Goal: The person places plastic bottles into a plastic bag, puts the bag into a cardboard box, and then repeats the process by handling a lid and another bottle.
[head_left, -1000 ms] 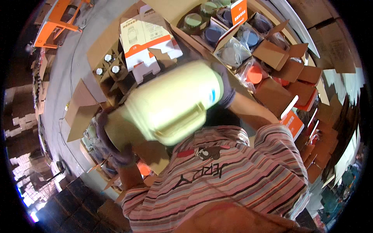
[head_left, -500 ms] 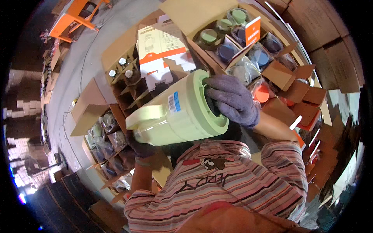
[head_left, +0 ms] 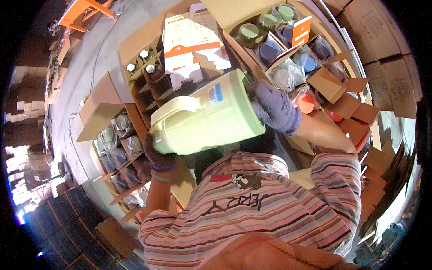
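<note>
A pale green thermos jug lies sideways in front of my chest, its handle on the upper side and a blue-and-white label near its broad end. My right hand, in a grey-purple glove, is closed on the broad end at the right. At the narrower left end my left hand, in a dark glove, grips the jug from below; its fingers are partly hidden. Just beyond the jug lie flat white-and-orange packaging boxes.
A divided carton with several silver-capped items stands beyond the jug. At right, another carton holds wrapped green, blue and red-lidded flasks. A carton of wrapped flasks sits at left. An orange stand is on the far-left floor.
The jug has turned so its hollow round end no longer faces me and more of its side shows. My right hand has shifted slightly right with it; both hands keep hold.
</note>
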Motion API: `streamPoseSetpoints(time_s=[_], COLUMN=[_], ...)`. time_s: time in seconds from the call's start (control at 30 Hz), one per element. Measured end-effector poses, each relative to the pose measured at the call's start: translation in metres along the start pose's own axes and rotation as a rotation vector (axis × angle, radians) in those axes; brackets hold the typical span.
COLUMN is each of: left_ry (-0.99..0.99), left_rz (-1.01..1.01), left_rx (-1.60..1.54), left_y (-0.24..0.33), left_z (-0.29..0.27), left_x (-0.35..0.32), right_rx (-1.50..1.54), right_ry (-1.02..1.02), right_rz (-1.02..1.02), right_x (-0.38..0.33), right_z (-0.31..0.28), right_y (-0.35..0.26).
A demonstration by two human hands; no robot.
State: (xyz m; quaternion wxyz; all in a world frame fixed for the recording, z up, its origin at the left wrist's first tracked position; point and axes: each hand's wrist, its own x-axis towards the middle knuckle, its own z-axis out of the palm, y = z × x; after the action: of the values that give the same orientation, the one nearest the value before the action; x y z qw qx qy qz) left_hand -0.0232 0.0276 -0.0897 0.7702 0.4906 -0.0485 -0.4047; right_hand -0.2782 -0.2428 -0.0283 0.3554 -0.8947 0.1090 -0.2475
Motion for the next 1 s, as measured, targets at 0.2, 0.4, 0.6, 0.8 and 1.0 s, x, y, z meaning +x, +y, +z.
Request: streamPoseSetpoints(time_s=[0.2,0.4,0.6,0.8,1.0], left_ry=[-0.216,-0.030,0.261,0.538,0.479], left_rz=[0.571,0.381,0.182,0.156,0.113], left_rx=[0.445,0.192,-0.185,-0.229,-0.163], left_y=[0.049,0.071,0.074,0.070,0.049], left_z=[0.008,-0.016,-0.012,-0.007,-0.002], left_x=[-0.020,-0.029,-0.021,-0.029,-0.033], right_rx=[0.639,0.590,-0.107,0.457,0.062], right_ry=[0.006,-0.250,-0.515,-0.193,-0.068], right_rz=[0.420,0.882,0.397,0.739,0.493], right_x=[-0.017,0.009,-0.037,-0.009,-0.016], right_z=[0.054,0.050,0.137,0.076,0.077], right_y=[0.031,0.013,0.019,0.011,-0.016])
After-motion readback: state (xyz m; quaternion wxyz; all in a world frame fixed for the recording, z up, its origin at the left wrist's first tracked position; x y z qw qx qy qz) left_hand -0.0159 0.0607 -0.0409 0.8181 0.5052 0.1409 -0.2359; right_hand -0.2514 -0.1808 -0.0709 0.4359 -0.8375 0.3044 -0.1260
